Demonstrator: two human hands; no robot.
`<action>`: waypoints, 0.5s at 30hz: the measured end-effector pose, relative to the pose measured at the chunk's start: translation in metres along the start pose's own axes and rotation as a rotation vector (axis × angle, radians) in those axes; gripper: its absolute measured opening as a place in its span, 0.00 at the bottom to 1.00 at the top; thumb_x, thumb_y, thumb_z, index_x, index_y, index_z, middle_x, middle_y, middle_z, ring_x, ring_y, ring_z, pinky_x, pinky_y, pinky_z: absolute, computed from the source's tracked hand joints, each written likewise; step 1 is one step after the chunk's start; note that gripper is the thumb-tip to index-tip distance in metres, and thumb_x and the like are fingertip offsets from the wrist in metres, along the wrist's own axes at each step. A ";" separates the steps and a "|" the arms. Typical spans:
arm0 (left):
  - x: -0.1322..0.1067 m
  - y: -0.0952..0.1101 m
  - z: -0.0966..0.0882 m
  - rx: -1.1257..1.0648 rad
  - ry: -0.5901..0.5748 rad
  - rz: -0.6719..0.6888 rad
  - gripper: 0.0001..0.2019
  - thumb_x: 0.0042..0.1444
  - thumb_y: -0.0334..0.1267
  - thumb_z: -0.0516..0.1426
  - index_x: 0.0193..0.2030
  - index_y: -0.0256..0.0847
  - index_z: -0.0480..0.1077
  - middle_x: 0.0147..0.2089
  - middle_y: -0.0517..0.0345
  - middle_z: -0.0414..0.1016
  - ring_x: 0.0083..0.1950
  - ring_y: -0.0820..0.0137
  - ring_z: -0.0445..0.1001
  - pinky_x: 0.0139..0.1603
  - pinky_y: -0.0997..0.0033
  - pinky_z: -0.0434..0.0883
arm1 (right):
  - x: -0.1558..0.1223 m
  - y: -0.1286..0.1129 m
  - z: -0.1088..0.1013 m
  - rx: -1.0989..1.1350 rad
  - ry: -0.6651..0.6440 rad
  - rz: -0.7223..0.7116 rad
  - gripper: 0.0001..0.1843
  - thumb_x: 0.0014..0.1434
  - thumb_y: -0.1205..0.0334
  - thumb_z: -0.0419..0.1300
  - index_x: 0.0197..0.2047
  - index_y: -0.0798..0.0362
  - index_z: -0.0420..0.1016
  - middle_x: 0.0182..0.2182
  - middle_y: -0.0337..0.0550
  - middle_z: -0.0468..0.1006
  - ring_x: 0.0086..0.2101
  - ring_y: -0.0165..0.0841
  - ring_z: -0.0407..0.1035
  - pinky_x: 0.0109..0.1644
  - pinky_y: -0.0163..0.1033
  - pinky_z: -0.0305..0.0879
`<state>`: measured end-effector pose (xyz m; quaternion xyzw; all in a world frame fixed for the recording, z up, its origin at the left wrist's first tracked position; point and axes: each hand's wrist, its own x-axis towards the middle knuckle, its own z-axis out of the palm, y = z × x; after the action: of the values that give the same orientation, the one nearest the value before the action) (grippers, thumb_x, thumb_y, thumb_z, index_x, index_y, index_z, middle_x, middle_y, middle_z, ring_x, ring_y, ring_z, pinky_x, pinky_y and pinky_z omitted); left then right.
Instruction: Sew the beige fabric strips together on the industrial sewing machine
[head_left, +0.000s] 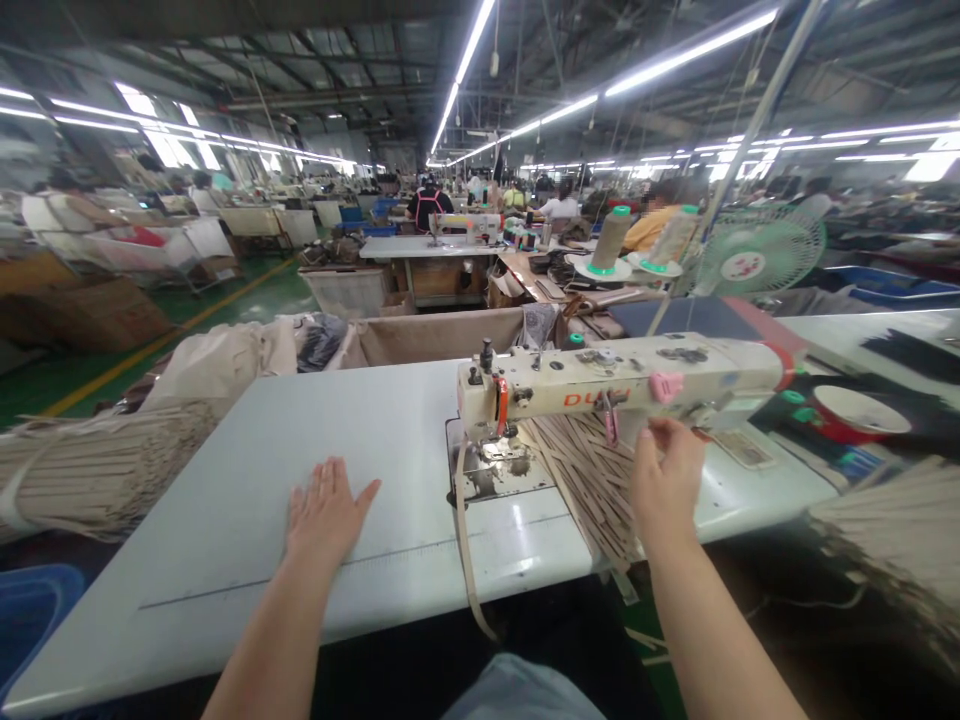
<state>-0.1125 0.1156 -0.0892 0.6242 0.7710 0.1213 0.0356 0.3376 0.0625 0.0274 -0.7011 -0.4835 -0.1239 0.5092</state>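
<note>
"Biggest first, quick. Surface?"

"Pale sewing table (225, 470), smooth top. Strips probably slide easily on it."

"Next?"

"Sewing machine (547, 385). Looks heavy and fixed, not for lifting."

"Strips?"

"Strip pile (589, 485), beige, fanned under the machine's arm, right of the needle end, some tips over the front edge. Loose, so I'd expect tangles; better to lift one by a free end than scoop the lot."

"Hands?"

"Left hand (326, 510): palm down on the table left of the needle, fingers spread, nothing seen in it. Right hand (667, 475): fingers curled in by the machine's arm, at the right side of the pile. Can't tell if it pinches anything."

"Smallest?"

"Single strip (462, 530). Runs from the needle end down over the table's front edge, tail hanging in a curve. Neither hand's on it."

"Handling?"

"Light, I'd say, bendy but springy, not fragile. Might twist. Hold it flat between thumb and finger, just in front of the needle plate (499, 480), fingertips clear of the needle."
</note>
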 end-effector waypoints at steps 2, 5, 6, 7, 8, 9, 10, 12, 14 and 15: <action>-0.003 -0.014 -0.009 0.048 0.092 -0.187 0.46 0.66 0.62 0.45 0.77 0.22 0.55 0.79 0.22 0.53 0.84 0.37 0.42 0.79 0.27 0.44 | 0.013 -0.012 -0.006 -0.028 0.010 -0.110 0.23 0.69 0.51 0.53 0.56 0.58 0.77 0.51 0.64 0.80 0.56 0.55 0.69 0.65 0.64 0.61; -0.007 -0.012 -0.025 0.088 0.202 -0.159 0.42 0.67 0.58 0.47 0.74 0.21 0.59 0.79 0.21 0.54 0.84 0.37 0.36 0.79 0.25 0.41 | 0.047 -0.037 -0.004 -0.050 -0.051 -0.295 0.23 0.70 0.52 0.55 0.62 0.53 0.78 0.61 0.59 0.78 0.63 0.52 0.66 0.72 0.60 0.55; -0.009 -0.007 -0.029 0.082 0.219 -0.068 0.38 0.67 0.55 0.48 0.73 0.23 0.62 0.78 0.25 0.56 0.84 0.38 0.37 0.79 0.26 0.41 | 0.060 -0.044 -0.001 -0.094 -0.097 -0.425 0.24 0.72 0.52 0.54 0.63 0.55 0.77 0.62 0.61 0.78 0.64 0.52 0.66 0.73 0.59 0.56; -0.011 0.000 -0.033 0.064 0.235 0.032 0.34 0.68 0.51 0.49 0.71 0.26 0.65 0.77 0.28 0.59 0.84 0.40 0.39 0.80 0.28 0.42 | 0.073 -0.050 0.001 -0.116 -0.118 -0.513 0.25 0.72 0.52 0.53 0.63 0.57 0.77 0.61 0.61 0.80 0.64 0.52 0.67 0.72 0.58 0.57; -0.013 0.006 -0.035 0.036 0.253 0.130 0.29 0.68 0.47 0.50 0.68 0.28 0.69 0.76 0.31 0.62 0.84 0.42 0.43 0.81 0.31 0.43 | 0.083 -0.055 0.003 -0.127 -0.122 -0.561 0.25 0.72 0.51 0.53 0.62 0.59 0.77 0.60 0.62 0.81 0.64 0.52 0.68 0.71 0.56 0.59; -0.016 0.012 -0.036 -0.002 0.273 0.224 0.24 0.67 0.43 0.50 0.63 0.31 0.73 0.75 0.34 0.65 0.83 0.44 0.48 0.82 0.34 0.45 | 0.091 -0.057 0.004 -0.137 -0.117 -0.579 0.25 0.73 0.51 0.53 0.60 0.60 0.79 0.58 0.63 0.82 0.62 0.51 0.70 0.69 0.55 0.62; -0.019 0.018 -0.036 -0.051 0.285 0.308 0.19 0.68 0.40 0.50 0.57 0.34 0.76 0.72 0.37 0.68 0.81 0.46 0.53 0.82 0.38 0.49 | 0.094 -0.059 0.004 -0.140 -0.095 -0.570 0.25 0.73 0.51 0.52 0.57 0.61 0.80 0.54 0.63 0.83 0.59 0.51 0.72 0.67 0.54 0.64; -0.025 0.027 -0.033 -0.172 0.283 0.417 0.13 0.68 0.39 0.51 0.42 0.40 0.77 0.67 0.40 0.73 0.75 0.49 0.65 0.80 0.44 0.59 | 0.086 -0.057 0.002 -0.146 -0.041 -0.517 0.24 0.75 0.52 0.49 0.52 0.61 0.80 0.47 0.63 0.84 0.51 0.50 0.75 0.60 0.52 0.67; -0.029 0.034 -0.028 -0.295 0.239 0.436 0.13 0.69 0.41 0.53 0.34 0.43 0.72 0.63 0.42 0.76 0.66 0.52 0.74 0.74 0.48 0.69 | 0.058 -0.051 -0.003 -0.159 -0.010 -0.467 0.22 0.76 0.54 0.48 0.49 0.59 0.78 0.40 0.58 0.83 0.44 0.47 0.76 0.53 0.50 0.68; -0.031 0.037 -0.025 -0.347 0.208 0.427 0.13 0.69 0.41 0.54 0.34 0.43 0.72 0.62 0.43 0.75 0.62 0.53 0.77 0.70 0.49 0.73 | 0.039 -0.047 -0.005 -0.169 -0.029 -0.456 0.20 0.76 0.55 0.47 0.49 0.57 0.78 0.38 0.54 0.82 0.40 0.45 0.76 0.48 0.47 0.68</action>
<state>-0.0758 0.0894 -0.0592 0.7412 0.5892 0.3196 0.0362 0.3213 0.0803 0.0835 -0.6156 -0.6246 -0.2656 0.4005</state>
